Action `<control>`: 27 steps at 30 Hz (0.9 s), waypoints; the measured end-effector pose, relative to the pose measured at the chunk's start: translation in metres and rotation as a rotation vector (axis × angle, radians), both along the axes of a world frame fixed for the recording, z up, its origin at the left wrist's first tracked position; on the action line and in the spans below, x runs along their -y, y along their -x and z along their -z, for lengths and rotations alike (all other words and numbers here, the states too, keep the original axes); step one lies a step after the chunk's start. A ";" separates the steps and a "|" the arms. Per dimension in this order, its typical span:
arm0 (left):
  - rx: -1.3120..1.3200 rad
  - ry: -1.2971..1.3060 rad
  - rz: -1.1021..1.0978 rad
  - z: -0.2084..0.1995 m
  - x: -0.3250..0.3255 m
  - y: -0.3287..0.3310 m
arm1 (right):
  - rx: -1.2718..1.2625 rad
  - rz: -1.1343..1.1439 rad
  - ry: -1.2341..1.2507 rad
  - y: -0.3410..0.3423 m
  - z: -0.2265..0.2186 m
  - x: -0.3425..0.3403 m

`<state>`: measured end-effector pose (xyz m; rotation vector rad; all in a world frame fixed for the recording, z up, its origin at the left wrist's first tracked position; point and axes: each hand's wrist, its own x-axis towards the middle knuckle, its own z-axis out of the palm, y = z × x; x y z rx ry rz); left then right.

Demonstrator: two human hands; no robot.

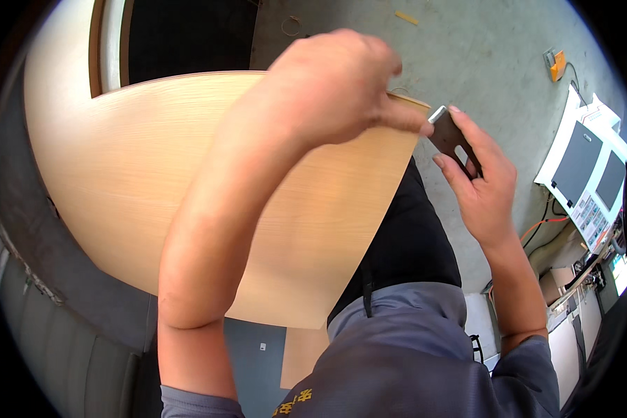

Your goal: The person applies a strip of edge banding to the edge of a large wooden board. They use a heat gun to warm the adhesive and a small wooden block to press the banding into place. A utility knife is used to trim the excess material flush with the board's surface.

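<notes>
A large light wood-grain board [313,230] spreads in front of me and to my left. My right hand [491,188], just past the board's far right corner, grips a flat dark hand tool [449,139] with an oblong slot and a silvery end. My left hand [341,87] reaches over the board, slightly smeared by motion. Its thumb stretches to the silvery end of the tool, touching it or very close. The other left fingers are mostly hidden behind the hand; one shows apart from the thumb. A thin edge strip [411,99] runs along the board's far edge near that corner.
A white and grey machine panel [582,167] with cables stands at the right. An orange and grey device [556,65] lies on the grey floor [481,42], as does a short yellowish strip [406,18]. A dark opening [188,38] lies beyond the board at far left.
</notes>
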<state>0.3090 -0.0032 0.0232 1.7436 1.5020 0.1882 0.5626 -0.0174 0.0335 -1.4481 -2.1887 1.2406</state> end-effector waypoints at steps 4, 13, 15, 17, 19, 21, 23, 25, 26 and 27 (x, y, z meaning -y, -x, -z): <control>-0.159 0.194 0.077 -0.002 -0.006 -0.020 | 0.024 -0.018 0.013 0.005 0.000 -0.006; -0.125 0.341 0.001 -0.005 -0.012 -0.024 | -0.072 -0.195 -0.047 -0.005 0.014 -0.032; -0.102 0.337 0.004 -0.006 -0.013 -0.025 | -0.083 -0.259 -0.058 -0.008 0.019 -0.039; -0.106 0.355 0.020 -0.007 -0.015 -0.024 | -0.092 -0.339 -0.105 -0.011 0.024 -0.047; -0.092 0.353 0.025 -0.007 -0.015 -0.024 | -0.113 -0.381 -0.102 -0.011 0.025 -0.052; -0.064 0.324 0.019 -0.006 -0.014 -0.023 | -0.133 -0.430 -0.107 -0.009 0.026 -0.058; -0.075 0.328 0.026 -0.008 -0.015 -0.023 | -0.152 -0.486 -0.121 -0.009 0.026 -0.067; -0.080 0.329 0.028 -0.008 -0.016 -0.023 | -0.149 -0.590 -0.120 -0.010 0.026 -0.079; -0.081 0.332 0.028 -0.007 -0.015 -0.023 | -0.147 -0.641 -0.120 -0.009 0.025 -0.085; -0.081 0.335 0.028 -0.007 -0.016 -0.024 | -0.133 -0.711 -0.122 -0.007 0.023 -0.093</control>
